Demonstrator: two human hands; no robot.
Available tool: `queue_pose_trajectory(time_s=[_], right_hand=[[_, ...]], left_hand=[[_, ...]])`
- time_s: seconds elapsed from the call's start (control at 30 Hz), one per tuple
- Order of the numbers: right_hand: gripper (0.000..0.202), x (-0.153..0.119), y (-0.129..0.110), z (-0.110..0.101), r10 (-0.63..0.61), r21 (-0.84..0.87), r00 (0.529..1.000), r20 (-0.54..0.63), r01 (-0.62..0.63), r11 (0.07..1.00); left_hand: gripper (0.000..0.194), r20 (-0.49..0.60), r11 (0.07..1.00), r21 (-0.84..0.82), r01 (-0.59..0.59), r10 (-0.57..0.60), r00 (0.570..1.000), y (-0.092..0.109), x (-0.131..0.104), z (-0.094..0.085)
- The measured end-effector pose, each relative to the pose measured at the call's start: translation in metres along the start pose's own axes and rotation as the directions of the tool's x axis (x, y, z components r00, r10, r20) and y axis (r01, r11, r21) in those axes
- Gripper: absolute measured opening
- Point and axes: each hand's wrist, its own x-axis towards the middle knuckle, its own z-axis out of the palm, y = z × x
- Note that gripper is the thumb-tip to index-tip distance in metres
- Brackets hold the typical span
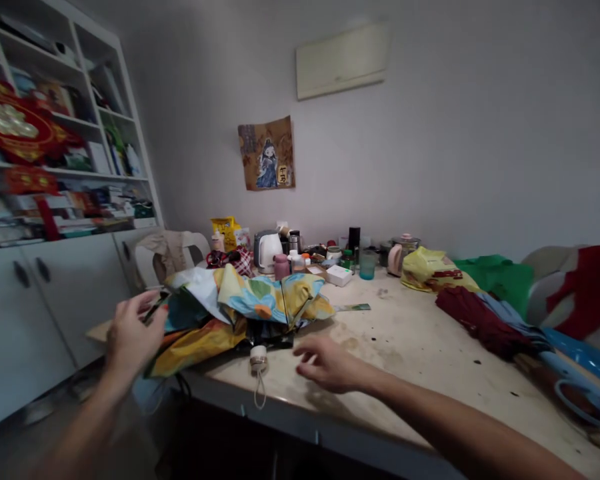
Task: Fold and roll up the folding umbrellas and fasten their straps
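Note:
A folding umbrella (260,300) with a yellow, blue and orange pattern lies bunched on the near left part of the table, its canopy loose and creased. Its white handle (259,359) points toward me, and a thin wrist loop hangs over the table edge. At the canopy's left side, my left hand (136,330) is closed, thumb and fingers pinching a dark edge of the umbrella. My right hand (327,363) hovers low over the tabletop, to the right of the handle, with fingers loosely curved and apart, holding nothing.
Along the back of the stained table (405,347) stand a white kettle (269,252), a teal cup (367,265), a white box (339,275) and several jars. On the right lie a yellow bag (433,269) and a dark red umbrella (480,323). Chairs stand at both sides.

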Motion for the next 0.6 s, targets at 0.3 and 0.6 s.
queue_pose_trajectory(time_s=[0.3, 0.6], right_hand=[[0.009, -0.18, 0.127, -0.223, 0.376, -0.406, 0.658, -0.653, -0.723, 0.56], [0.033, -0.243, 0.166, -0.212, 0.57, -0.151, 0.45, -0.688, -0.856, 0.494]], left_hand=[[0.009, 0.514, 0.825, -0.565, 0.021, 0.332, 0.791, 0.158, -0.134, 0.058], [0.014, 0.774, 0.741, -0.63, 0.232, 0.574, 0.268, 0.26, -0.192, 0.188]])
